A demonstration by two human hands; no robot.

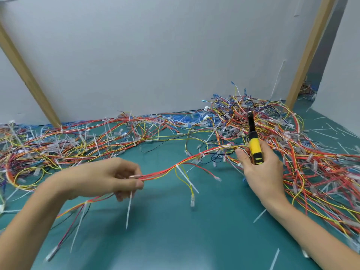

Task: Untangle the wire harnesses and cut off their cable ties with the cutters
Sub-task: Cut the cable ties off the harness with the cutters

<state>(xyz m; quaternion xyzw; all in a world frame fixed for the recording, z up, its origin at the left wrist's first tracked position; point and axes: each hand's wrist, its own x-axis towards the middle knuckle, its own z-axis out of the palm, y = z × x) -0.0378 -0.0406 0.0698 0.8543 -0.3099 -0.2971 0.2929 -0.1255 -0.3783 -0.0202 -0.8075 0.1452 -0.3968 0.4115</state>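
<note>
One harness (165,171) spans the table (175,240) between the hands. At 9 o'clock the left hand (105,178) pinches its thin wires, judged limp and light; at 3 o'clock the right hand (263,172) is wrapped round the cutters (254,147). Best hold is judged beside the stiff cable tie (187,179).

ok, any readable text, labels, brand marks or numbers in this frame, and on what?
No readable text anywhere.
Cutters in the right hand: yellow grip with black bars, no legible brand.
Wire harnesses held by the left hand, their connectors and cable ties: too small and blurred to show print.
Grey wall: blank.
</note>
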